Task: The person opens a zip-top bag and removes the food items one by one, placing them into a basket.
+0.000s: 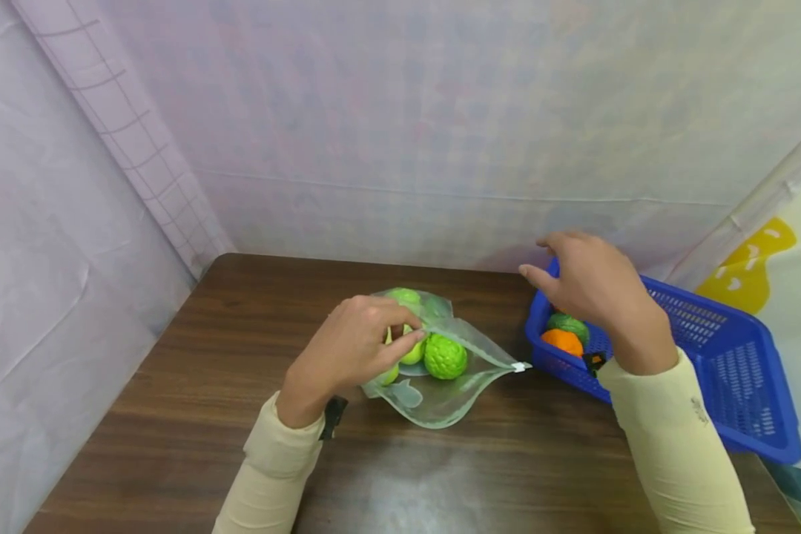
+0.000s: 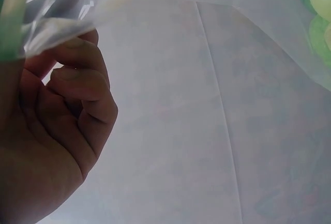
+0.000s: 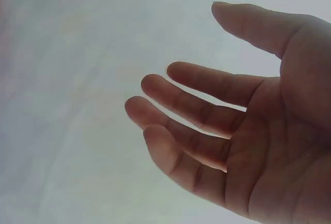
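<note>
The bag (image 1: 434,411) looks like thin, smooth translucent plastic with a slight gloss, and its slider (image 1: 521,367) like white plastic. The knobbly fruit (image 1: 446,357) in it has a rough, bumpy surface. The perforated basket (image 1: 741,371) appears to be smooth blue plastic. The wood-grained bench (image 1: 240,356) is smooth, with a soft sheen; the backdrop (image 1: 440,133) looks like matt, creased cloth.

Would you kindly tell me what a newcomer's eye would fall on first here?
Probably the bright blue basket at the right of the table, with an orange item and a dark green one at its left end. Next, the bright green pieces in the translucent bag mid-table, whose rim the left hand pinches.
</note>
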The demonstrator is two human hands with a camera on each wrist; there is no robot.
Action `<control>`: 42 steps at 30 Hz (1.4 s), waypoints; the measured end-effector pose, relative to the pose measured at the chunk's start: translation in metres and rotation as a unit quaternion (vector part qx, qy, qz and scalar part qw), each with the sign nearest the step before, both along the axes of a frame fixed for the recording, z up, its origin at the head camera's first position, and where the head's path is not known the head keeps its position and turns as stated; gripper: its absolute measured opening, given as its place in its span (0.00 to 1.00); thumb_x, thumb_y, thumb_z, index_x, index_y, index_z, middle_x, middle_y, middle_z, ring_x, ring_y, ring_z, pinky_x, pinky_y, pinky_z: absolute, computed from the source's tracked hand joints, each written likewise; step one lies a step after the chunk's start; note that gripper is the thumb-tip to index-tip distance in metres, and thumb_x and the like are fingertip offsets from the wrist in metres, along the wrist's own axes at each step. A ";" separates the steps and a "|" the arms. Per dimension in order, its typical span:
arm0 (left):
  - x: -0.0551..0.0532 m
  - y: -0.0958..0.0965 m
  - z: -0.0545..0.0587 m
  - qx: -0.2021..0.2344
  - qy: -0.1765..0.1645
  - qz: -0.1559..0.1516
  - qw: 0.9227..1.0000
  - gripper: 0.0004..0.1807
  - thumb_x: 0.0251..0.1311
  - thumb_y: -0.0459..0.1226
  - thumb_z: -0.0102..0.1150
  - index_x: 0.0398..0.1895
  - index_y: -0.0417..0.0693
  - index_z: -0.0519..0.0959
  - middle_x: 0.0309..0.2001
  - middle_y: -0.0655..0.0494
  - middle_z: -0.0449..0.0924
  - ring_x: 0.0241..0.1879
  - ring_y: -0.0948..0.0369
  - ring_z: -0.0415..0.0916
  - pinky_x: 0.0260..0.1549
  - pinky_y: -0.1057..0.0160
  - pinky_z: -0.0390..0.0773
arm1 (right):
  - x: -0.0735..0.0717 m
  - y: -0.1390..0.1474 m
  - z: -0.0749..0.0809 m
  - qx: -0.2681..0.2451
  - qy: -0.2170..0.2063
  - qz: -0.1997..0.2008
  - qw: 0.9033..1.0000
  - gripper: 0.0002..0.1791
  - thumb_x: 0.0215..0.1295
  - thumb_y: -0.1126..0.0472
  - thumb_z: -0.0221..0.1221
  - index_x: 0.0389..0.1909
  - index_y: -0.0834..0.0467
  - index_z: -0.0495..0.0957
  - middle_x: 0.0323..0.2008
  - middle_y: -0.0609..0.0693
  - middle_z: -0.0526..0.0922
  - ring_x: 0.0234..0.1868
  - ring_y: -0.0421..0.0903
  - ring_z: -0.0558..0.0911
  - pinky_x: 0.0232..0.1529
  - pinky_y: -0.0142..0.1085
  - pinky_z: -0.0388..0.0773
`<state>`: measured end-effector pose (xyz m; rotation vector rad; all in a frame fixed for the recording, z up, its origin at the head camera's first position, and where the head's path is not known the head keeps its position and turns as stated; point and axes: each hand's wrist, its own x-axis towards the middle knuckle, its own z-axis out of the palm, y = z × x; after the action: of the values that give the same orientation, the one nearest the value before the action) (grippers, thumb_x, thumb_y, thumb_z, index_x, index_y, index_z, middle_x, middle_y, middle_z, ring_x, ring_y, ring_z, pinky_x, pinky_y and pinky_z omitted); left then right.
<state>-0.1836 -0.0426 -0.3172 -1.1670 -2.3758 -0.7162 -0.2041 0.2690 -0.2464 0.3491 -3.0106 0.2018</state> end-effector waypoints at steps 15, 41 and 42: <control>0.002 -0.002 0.000 0.002 -0.002 -0.007 1.000 0.05 0.64 0.39 0.64 0.34 0.51 0.88 0.25 0.65 0.81 0.23 0.71 0.72 0.25 0.72 0.72 | 0.107 -0.095 -0.036 -0.025 0.218 0.237 0.946 0.22 0.61 0.46 0.67 0.49 0.56 0.81 0.44 0.48 0.85 0.32 0.42 0.84 0.27 0.37 0.82; 0.004 -0.002 0.001 0.005 -0.017 -0.002 1.000 0.05 0.64 0.38 0.64 0.34 0.53 0.89 0.25 0.66 0.81 0.23 0.70 0.72 0.24 0.71 0.71 | 0.068 -0.136 -0.122 0.041 0.130 0.175 0.975 0.25 0.56 0.53 0.68 0.54 0.56 0.77 0.43 0.47 0.80 0.36 0.48 0.81 0.26 0.41 0.79; 0.004 -0.002 0.001 0.005 -0.017 -0.003 1.000 0.05 0.64 0.39 0.65 0.34 0.53 0.88 0.25 0.66 0.81 0.23 0.70 0.72 0.24 0.70 0.71 | 0.066 -0.137 -0.124 0.040 0.122 0.167 0.978 0.26 0.55 0.53 0.69 0.55 0.55 0.77 0.43 0.47 0.80 0.36 0.49 0.81 0.26 0.42 0.80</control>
<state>-0.1794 -0.0448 -0.3162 -1.1664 -2.3953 -0.7537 -0.1378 0.1324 -0.3705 0.8228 -2.7051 0.0568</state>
